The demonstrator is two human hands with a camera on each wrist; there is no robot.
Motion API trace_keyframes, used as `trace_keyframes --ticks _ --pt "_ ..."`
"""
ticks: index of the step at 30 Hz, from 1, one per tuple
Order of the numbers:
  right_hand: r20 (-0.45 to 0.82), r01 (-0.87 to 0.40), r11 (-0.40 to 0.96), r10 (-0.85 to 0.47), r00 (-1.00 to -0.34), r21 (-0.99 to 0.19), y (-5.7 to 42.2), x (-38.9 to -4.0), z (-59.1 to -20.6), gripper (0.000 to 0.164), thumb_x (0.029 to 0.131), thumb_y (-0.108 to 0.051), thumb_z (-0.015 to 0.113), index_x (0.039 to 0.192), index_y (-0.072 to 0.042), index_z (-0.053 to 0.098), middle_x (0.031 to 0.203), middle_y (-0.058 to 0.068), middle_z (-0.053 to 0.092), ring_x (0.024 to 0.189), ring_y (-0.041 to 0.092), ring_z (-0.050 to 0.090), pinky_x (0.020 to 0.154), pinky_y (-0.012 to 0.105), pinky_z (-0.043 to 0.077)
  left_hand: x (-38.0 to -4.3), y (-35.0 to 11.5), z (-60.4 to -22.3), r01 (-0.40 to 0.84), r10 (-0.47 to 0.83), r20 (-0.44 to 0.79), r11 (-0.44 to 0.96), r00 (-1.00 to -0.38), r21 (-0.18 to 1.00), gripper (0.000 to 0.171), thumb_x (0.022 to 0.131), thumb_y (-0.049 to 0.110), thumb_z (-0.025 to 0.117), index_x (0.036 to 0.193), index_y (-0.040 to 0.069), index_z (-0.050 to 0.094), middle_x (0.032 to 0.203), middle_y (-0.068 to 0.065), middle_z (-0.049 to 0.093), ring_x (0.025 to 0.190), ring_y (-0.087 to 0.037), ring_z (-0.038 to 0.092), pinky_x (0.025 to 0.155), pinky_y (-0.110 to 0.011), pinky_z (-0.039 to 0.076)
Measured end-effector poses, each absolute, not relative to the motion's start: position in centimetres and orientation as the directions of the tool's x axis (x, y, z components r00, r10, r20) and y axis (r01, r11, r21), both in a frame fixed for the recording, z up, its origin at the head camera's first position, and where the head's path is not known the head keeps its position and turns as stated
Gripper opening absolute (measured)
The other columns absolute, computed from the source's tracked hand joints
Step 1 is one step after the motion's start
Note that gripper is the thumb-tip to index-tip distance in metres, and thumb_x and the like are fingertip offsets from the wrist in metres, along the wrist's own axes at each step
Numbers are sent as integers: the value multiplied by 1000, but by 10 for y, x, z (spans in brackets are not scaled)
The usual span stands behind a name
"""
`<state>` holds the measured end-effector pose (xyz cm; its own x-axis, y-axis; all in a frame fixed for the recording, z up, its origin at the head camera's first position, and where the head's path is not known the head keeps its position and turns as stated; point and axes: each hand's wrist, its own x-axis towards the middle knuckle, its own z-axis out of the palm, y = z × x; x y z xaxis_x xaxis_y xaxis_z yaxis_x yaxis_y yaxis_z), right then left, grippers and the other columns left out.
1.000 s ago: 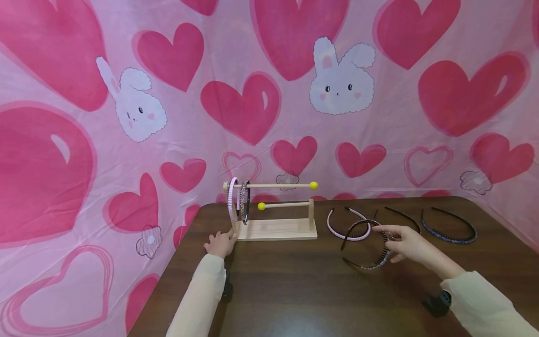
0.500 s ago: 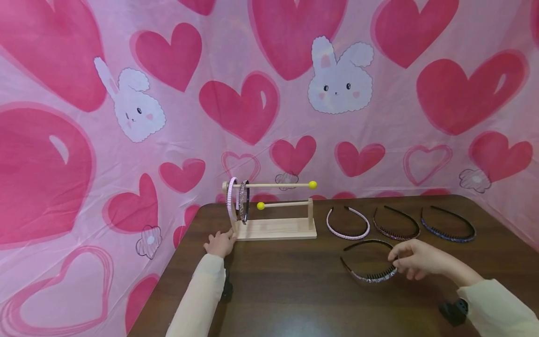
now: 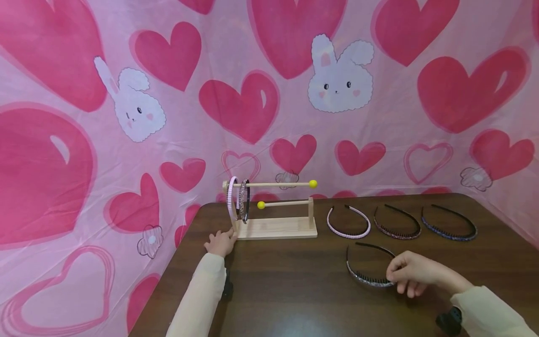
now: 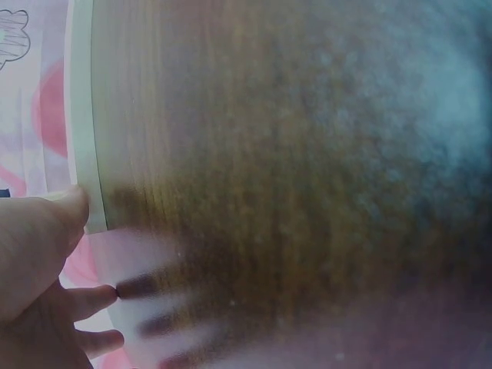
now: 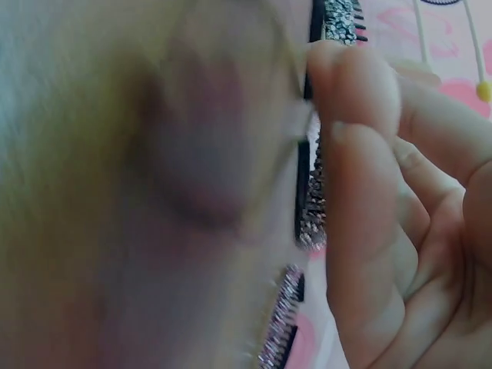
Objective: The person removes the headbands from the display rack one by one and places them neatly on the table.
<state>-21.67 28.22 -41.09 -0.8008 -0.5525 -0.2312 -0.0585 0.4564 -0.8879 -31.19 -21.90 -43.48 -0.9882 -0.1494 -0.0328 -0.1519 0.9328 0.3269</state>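
Note:
My right hand (image 3: 414, 274) pinches the right side of a silver glitter headband (image 3: 370, 281) with comb teeth, low over the front of the table; fingers hide that end. In the right wrist view, the thumb and index finger meet beside a strip of silver glitter (image 5: 340, 21). My left hand (image 3: 221, 243) rests at the left end of a wooden rack (image 3: 280, 229), its thumb touching the base and the other fingers spread on the table. On the rack's upper rod hang a pink headband (image 3: 230, 199) and a glittery one (image 3: 243, 201).
Behind the right hand lie a pink headband (image 3: 349, 236), a dark reddish headband (image 3: 397, 235) and a blue glitter headband (image 3: 450, 236) in a row. The rack's rods end in yellow balls (image 3: 313, 184). A heart-patterned cloth (image 3: 240, 107) hangs behind the table.
My right hand has brought the silver headband toward the table's front, away from the row, and turned it so its open ends face back. The left hand and rack stay put.

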Motion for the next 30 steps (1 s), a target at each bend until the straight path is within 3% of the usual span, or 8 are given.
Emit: trace_keyframes --ticks 22,30 --pt "-212 -97 452 -584 -783 -887 255 -214 -433 14 87 -12 60 81 -2 68 55 4 61 39 1 49 36 16 36 -312 -219 -437 -149 -149 -24 934 -989 326 45 96 35 47 136 14 47 131 -27 41 116 -47 32 87 -64 27" --pt "-174 -121 443 -569 -804 -888 258 -219 -421 18 88 -15 61 94 0 67 59 6 61 43 5 51 39 19 40 -314 -220 -439 -144 -147 -15 937 -989 319 45 95 35 47 136 15 48 131 -27 41 116 -48 33 86 -64 28"
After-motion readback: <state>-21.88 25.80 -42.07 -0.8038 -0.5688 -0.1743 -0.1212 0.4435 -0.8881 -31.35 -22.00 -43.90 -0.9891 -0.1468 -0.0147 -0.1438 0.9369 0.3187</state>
